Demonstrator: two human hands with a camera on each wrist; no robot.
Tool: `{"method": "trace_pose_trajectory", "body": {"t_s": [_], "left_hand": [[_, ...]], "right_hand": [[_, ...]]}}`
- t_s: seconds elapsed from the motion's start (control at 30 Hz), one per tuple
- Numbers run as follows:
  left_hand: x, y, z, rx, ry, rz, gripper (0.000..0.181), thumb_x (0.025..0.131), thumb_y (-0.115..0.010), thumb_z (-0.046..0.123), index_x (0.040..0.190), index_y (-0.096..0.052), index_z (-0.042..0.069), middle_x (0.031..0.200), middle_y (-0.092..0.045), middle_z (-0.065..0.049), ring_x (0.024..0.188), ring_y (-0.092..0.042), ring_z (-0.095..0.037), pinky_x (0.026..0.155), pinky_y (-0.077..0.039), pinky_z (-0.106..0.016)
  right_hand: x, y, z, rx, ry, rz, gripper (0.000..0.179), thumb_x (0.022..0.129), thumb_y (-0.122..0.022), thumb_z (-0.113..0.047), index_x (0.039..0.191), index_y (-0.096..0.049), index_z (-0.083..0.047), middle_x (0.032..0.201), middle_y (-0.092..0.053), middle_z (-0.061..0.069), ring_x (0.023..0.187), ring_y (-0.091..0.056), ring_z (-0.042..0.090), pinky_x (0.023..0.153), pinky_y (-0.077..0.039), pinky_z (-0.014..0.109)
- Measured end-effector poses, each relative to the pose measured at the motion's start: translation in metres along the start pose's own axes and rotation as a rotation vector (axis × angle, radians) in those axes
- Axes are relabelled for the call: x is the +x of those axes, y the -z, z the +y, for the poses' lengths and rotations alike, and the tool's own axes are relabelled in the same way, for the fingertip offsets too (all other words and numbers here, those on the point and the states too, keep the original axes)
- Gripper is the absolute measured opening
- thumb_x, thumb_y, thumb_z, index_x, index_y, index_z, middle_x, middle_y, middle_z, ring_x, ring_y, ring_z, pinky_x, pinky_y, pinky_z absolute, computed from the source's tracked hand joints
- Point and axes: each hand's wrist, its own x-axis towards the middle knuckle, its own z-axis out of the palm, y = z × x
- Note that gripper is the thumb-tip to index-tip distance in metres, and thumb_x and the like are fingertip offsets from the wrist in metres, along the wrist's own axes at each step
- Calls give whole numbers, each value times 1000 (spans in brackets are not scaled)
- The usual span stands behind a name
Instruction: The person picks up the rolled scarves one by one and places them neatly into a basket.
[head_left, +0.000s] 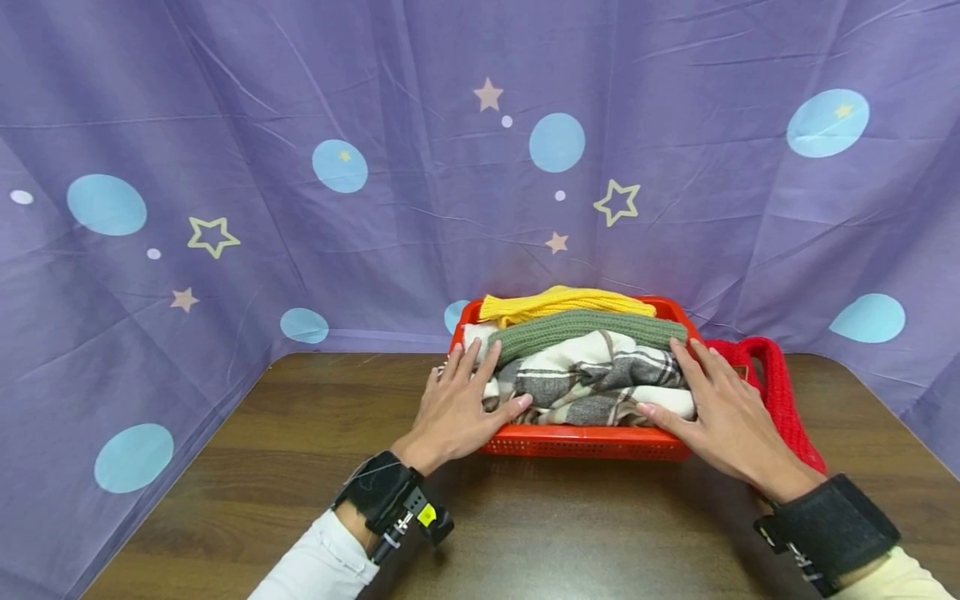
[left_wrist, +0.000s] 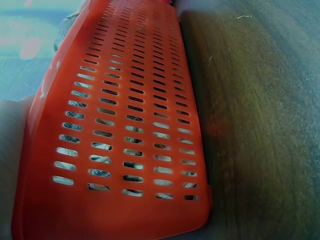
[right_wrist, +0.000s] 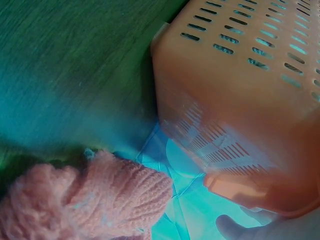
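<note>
**A loaded rectangular red plastic basket (head_left: 585,444) beneath a wide grip**

The basket stands upright on the far part of a brown wood-grain table (head_left: 570,533), its long slotted side towards me. My left hand (head_left: 456,415) lies over its left end and my right hand (head_left: 723,421) over its right, fingers extended and spread, thumbs pointing inward; neither is curled round anything. How firmly they press, I cannot tell.

Between my thumbs, a bunched grey, white and brown plaid cloth (head_left: 546,388) fills the front of the basket. Behind it runs a green ribbed knit (head_left: 588,327), and behind that a yellow ribbed knit (head_left: 566,302) reaching the back rim. A fluffy white piece (head_left: 480,333) shows at the left. The left-wrist view presents the basket's long wall, with pale and grey fabric visible through the slots.

Just beside the right end, on the table, lies a looped red knit (head_left: 783,400) (it appears pinkish in the right-wrist view). I wear a black band on each wrist, with a white sleeve (head_left: 318,558) at left and a pale yellow sleeve (head_left: 900,579) at right. A purple curtain (head_left: 420,67) printed with stars and blue discs hangs behind the table.
</note>
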Motion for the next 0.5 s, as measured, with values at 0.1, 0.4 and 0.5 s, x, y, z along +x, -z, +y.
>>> {"method": "trace_pose_trajectory", "body": {"t_s": [0.1, 0.4, 0.5], "left_hand": [[0, 0, 0, 0, -2, 0, 90, 94, -44, 73, 163, -17, 24, 169, -13, -11, 154, -10, -36, 118, -13, -65], [0, 2, 1, 5, 0, -10, 90, 94, -44, 73, 163, -17, 24, 169, -14, -10, 154, -10, -36, 118, -13, -65], [0, 1, 1, -1, 1, -12, 90, 94, -44, 73, 163, -17, 23, 169, -14, -10, 154, -10, -36, 119, -12, -65]], "right_hand": [[0, 0, 0, -1, -1, -4, 100, 87, -68, -61, 160, -25, -8, 157, -29, 30, 139, -31, 51, 98, -28, 79], [0, 0, -1, -3, 7, 1, 99, 87, -68, -60, 160, -27, -7, 157, -30, 30, 139, -32, 51, 97, -30, 79], [0, 0, -1, -1, 7, 1, 99, 87, -68, -60, 160, -27, -7, 157, -30, 30, 139, -31, 51, 97, -29, 79]]}}
